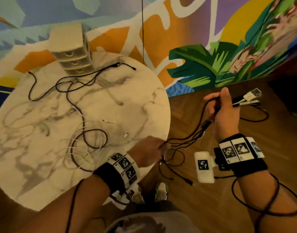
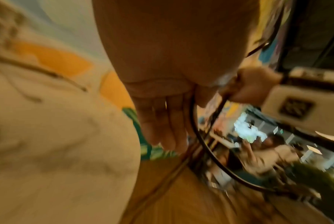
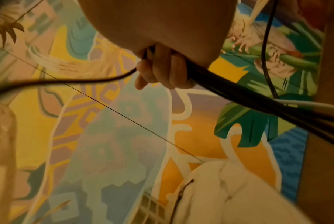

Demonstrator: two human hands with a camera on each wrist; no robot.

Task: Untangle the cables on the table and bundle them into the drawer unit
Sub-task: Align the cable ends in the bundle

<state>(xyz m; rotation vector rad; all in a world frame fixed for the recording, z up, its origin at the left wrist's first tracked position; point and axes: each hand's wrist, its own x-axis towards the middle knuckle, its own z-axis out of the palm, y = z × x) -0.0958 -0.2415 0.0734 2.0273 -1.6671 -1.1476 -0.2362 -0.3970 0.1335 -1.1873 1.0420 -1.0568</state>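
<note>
Sprawling across the round table (image 1: 35, 148), loose cables (image 1: 83, 128) lie tangled to the left of both hands, the drawer unit (image 1: 72, 54) well beyond at the far edge. Right hand (image 1: 223, 111) is fisted round a dark cable bundle (image 1: 191, 135), plugs (image 1: 250, 97) poking out past the thumb, seemingly keeping the ends together. Left hand (image 1: 151, 150) pinches those strands lower down, likely drawing them straight.
</note>
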